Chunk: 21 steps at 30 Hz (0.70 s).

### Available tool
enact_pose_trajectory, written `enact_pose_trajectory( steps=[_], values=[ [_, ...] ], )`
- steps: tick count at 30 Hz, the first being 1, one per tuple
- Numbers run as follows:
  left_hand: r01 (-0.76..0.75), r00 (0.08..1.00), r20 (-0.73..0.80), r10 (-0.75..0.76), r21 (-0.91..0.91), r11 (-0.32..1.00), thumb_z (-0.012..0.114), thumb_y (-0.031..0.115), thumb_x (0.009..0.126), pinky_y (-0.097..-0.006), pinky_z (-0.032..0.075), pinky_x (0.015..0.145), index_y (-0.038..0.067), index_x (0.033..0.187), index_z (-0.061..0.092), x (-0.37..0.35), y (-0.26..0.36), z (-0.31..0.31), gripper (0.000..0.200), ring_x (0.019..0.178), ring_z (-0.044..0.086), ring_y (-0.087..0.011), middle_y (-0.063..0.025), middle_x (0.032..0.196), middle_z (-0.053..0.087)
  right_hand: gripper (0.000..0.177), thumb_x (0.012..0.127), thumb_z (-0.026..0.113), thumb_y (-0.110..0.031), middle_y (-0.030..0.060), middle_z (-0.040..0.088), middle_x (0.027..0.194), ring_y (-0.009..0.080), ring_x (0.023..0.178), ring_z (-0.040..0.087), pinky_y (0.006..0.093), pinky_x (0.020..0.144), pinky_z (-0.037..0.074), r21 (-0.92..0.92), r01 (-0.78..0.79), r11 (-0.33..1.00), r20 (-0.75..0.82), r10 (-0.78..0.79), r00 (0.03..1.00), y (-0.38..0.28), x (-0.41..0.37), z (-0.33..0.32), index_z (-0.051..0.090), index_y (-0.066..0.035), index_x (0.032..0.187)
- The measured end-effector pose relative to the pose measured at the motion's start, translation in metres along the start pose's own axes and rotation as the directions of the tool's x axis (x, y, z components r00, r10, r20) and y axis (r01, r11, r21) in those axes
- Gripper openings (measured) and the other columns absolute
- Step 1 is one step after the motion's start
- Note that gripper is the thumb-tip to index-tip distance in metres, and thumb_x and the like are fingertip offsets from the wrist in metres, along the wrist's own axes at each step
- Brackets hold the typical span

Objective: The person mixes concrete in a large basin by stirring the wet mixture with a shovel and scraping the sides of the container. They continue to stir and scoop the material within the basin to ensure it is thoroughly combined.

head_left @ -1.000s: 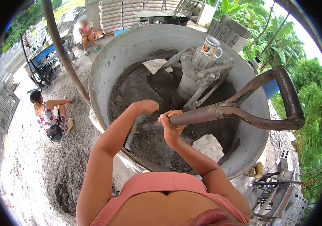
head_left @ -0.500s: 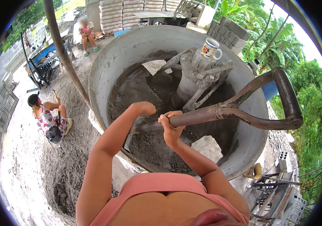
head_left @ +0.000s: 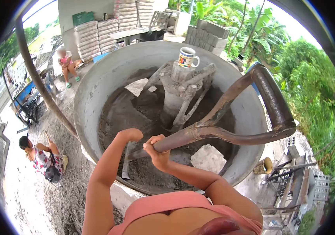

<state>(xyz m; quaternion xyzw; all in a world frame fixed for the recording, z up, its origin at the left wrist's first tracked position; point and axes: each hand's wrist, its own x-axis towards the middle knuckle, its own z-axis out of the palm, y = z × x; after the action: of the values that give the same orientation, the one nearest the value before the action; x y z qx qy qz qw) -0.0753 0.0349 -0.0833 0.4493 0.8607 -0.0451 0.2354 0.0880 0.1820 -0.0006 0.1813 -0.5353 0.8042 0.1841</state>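
Right hand (head_left: pixel 156 152) wraps around the shovel (head_left: pixel 181 138)

The right forearm angles in over the near edge of the basin (head_left: pixel 97 80), its fingers curled about the shaft. The left hand (head_left: pixel 130 135) bends at the wrist above the blade (head_left: pixel 126 162), near the basin's near-left edge; its fingers are hidden, so its hold cannot be told. The handle (head_left: pixel 273 100) slants up across the right edge.
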Motion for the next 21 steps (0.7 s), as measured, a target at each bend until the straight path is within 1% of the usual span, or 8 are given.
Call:
enact_pose_trajectory(
  steps=[2,4,6,8,14,18,20,21],
  values=[
    [0.002,1.0,0.011,-0.002,-0.017,1.0,0.054,0.006,0.065,-0.044,0.04,0.052,-0.006,0.066,0.063,0.006,-0.004,0.007,0.015,0.059,0.057,-0.0322,-0.0212,0.064,0.059,0.025,0.075,0.062,0.008,0.0074,0.058,0.072,0.0107,0.061,0.053,0.0259,0.055,0.043,0.011,0.016,1.0,0.037,-0.017,0.999,-0.002,0.0,0.002,0.043,-0.006,0.083],
    [0.092,0.995,-0.002,-0.095,-0.212,0.973,0.055,0.007,0.065,-0.0449,0.04,0.053,-0.006,0.064,0.062,0.012,-0.009,0.016,0.014,0.057,0.056,-0.0333,-0.0218,0.062,0.057,0.024,0.076,0.063,0.007,0.0064,0.058,0.072,0.0097,0.06,0.052,0.0251,0.054,0.042,-0.03,0.041,0.999,0.028,-0.04,0.999,0.0,0.0,0.004,0.044,-0.006,0.082],
    [0.041,0.999,-0.005,-0.042,-0.16,0.986,0.058,0.008,0.065,-0.0455,0.04,0.055,-0.005,0.068,0.062,0.01,-0.012,0.013,0.015,0.059,0.056,-0.0354,-0.0223,0.065,0.058,0.022,0.076,0.063,0.007,0.006,0.058,0.072,0.0093,0.061,0.052,0.0241,0.054,0.042,-0.027,0.073,0.997,0.024,-0.072,0.997,0.005,0.001,0.004,0.046,-0.006,0.08],
    [-0.023,0.989,-0.149,-0.021,-0.291,0.957,0.058,0.009,0.065,-0.0456,0.043,0.059,-0.004,0.074,0.063,-0.006,-0.003,-0.003,0.017,0.065,0.058,-0.0368,-0.0221,0.07,0.06,0.021,0.075,0.064,0.006,0.0054,0.058,0.071,0.0091,0.061,0.053,0.0235,0.053,0.041,0.011,0.068,0.998,-0.013,-0.067,0.998,0.002,0.003,0.007,0.047,-0.006,0.079],
    [0.061,0.992,-0.103,-0.066,-0.056,0.997,0.058,0.013,0.069,-0.0427,0.048,0.066,-0.003,0.083,0.065,-0.024,-0.022,-0.02,0.022,0.077,0.06,-0.0369,-0.0212,0.085,0.063,0.016,0.076,0.069,-0.003,0.0002,0.056,0.065,0.0058,0.057,0.05,0.0224,0.052,0.039,-0.065,-0.022,0.998,-0.105,0.015,0.994,-0.005,0.013,0.017,0.053,-0.006,0.073],
    [0.115,0.993,0.013,-0.115,-0.191,0.975,0.057,0.015,0.073,-0.0412,0.047,0.07,-0.001,0.085,0.065,-0.013,-0.039,-0.004,0.022,0.081,0.061,-0.0342,-0.0187,0.087,0.064,0.018,0.079,0.069,-0.009,-0.0032,0.054,0.061,0.0032,0.057,0.047,0.0228,0.051,0.038,-0.026,-0.15,0.988,-0.113,0.147,0.983,-0.001,0.024,0.022,0.055,-0.006,0.067],
    [0.045,0.997,-0.038,-0.06,-0.322,0.946,0.057,0.015,0.073,-0.0411,0.047,0.071,0.0,0.086,0.065,-0.023,-0.017,-0.017,0.021,0.081,0.06,-0.0338,-0.0183,0.087,0.064,0.02,0.079,0.07,-0.017,-0.0005,0.058,0.067,0.0053,0.063,0.051,0.0243,0.055,0.043,-0.081,-0.073,0.994,0.031,0.076,0.997,0.0,0.025,0.023,0.056,-0.004,0.078],
    [0.021,0.998,-0.053,-0.044,-0.378,0.926,0.057,0.015,0.074,-0.041,0.047,0.071,0.0,0.086,0.065,-0.026,-0.01,-0.023,0.021,0.082,0.06,-0.0336,-0.018,0.088,0.064,0.024,0.078,0.071,-0.02,0.0028,0.06,0.071,0.0065,0.067,0.053,0.0258,0.06,0.045,-0.206,-0.161,0.965,0.087,0.182,0.979,-0.003,0.024,0.018,0.056,-0.002,0.084]
  ],
)
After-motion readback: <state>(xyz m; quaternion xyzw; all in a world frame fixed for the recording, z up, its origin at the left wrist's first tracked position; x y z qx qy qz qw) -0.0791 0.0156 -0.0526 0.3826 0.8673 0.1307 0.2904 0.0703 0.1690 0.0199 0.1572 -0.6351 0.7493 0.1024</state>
